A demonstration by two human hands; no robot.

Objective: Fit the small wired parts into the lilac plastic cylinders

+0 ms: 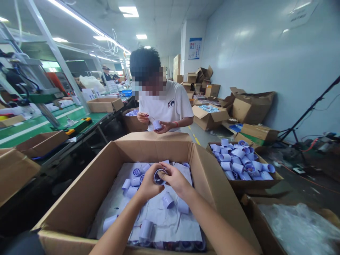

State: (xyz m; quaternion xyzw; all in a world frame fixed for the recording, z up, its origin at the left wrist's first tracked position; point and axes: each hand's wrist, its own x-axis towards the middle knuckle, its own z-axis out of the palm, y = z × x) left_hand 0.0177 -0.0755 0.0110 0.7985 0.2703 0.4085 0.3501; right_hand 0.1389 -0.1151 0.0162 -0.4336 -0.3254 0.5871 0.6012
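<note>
- Left hand (150,180) curls round a lavender cup (157,180); right hand (175,177), fingers bent, holds its rim.
- Box (87,191) walls rise left and right, paper (114,198) showing between.

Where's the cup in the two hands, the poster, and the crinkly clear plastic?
Cup (158,179), head view: its open end.
Poster (195,48), head view: its middle.
Clear plastic (300,226), head view: middle of the heap.
</note>
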